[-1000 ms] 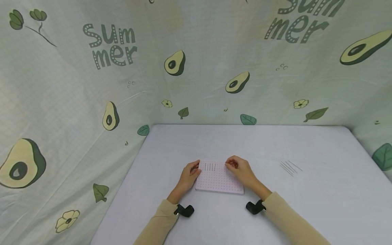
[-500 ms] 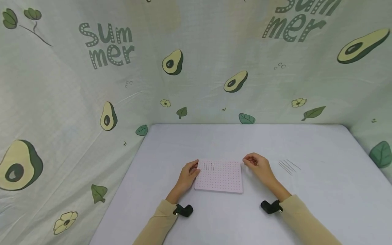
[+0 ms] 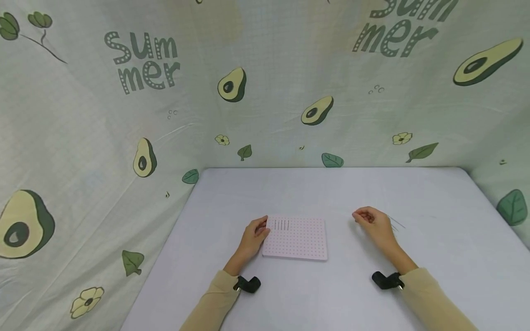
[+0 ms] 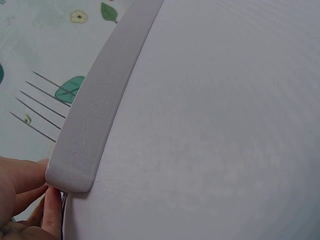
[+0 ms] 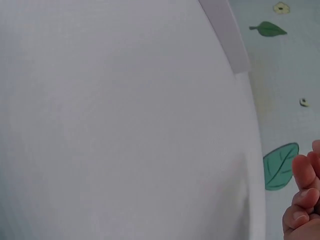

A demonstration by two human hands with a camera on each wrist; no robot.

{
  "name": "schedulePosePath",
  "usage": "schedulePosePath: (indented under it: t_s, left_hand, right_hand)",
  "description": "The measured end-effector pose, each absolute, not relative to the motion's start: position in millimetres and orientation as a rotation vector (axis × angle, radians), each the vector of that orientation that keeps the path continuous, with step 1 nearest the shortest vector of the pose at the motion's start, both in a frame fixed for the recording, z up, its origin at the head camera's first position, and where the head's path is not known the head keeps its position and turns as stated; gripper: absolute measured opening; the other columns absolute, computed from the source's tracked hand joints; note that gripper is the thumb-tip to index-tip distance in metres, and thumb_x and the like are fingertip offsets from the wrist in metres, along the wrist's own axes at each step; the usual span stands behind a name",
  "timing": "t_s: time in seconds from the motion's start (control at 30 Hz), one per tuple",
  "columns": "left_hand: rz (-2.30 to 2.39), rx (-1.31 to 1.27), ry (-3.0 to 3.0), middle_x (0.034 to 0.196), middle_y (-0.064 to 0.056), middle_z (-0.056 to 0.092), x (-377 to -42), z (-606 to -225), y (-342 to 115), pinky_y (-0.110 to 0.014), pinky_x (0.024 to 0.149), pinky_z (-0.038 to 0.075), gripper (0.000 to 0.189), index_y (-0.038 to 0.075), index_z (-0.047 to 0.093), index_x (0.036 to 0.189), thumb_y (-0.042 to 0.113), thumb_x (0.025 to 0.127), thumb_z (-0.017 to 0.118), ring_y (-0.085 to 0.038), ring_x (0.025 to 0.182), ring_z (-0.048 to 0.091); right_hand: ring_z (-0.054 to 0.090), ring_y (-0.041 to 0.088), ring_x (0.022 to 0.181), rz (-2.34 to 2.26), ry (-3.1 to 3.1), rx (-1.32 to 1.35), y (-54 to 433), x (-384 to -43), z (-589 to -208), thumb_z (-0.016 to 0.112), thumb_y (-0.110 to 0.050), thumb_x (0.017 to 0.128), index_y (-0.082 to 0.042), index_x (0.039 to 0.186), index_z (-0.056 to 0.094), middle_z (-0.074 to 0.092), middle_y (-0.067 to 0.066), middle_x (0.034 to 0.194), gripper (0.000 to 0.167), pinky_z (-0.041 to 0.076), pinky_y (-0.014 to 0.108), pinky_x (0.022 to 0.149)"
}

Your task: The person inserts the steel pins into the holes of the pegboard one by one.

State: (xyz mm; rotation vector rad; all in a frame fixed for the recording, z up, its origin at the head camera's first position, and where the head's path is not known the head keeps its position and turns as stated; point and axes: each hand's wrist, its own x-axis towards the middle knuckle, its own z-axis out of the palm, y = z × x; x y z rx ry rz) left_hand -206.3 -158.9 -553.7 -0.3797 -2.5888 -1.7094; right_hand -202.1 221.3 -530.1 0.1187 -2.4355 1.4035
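A pale pink pegboard with rows of small holes lies flat on the white table. Several thin metal sticks stand upright in its far left part, projecting from the board's face in the left wrist view. My left hand grips the board's left edge, thumb at the near side and fingers at the far corner. To the right of the board, above the table, my right hand has loosely bent fingers, thumb near the fingertips; no stick shows in it. Loose thin sticks lie behind it, partly hidden by the hand.
The white table extends on all sides of the board. A printed cloth with avocados and leaves hangs behind and to the left. Black wrist cameras sit on both wrists.
My right hand has moved from the board's far right edge rightward, over towards the loose sticks, which it now partly covers. The left hand and the board have stayed in place.
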Motion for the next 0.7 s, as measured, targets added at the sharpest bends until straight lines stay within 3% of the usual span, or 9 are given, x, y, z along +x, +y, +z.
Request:
schedulePosePath:
  t_s: [0.13, 0.7]
  left_hand:
    - [-1.691, -0.366, -2.615, 0.132, -0.024, 0.054, -206, -552, -159, -0.035, 0.105, 0.047, 0.047, -0.009, 0.047, 0.142, 0.002, 0.099, 0.059, -0.035, 0.122, 0.053]
    - [-1.715, -0.353, -2.608, 0.131, -0.023, 0.054, -207, -554, -159, -0.035, 0.105, 0.047, 0.046, -0.008, 0.047, 0.142, 0.001, 0.099, 0.059, -0.033, 0.121, 0.053]
  right_hand:
    - [0.055, 0.005, 0.068, 1.366, -2.443, 0.092, 233, -199, -532, 0.07, -0.011, 0.094, 0.005, 0.096, 0.07, 0.069, 0.013, 0.083, 0.016, 0.045, 0.013, 0.054]
    - [0.051, -0.001, 0.068, 1.218, -2.498, -0.044, 272, -185, -537, 0.07, -0.019, 0.095, 0.004, 0.098, 0.072, 0.069, 0.011, 0.085, 0.023, 0.042, 0.012, 0.055]
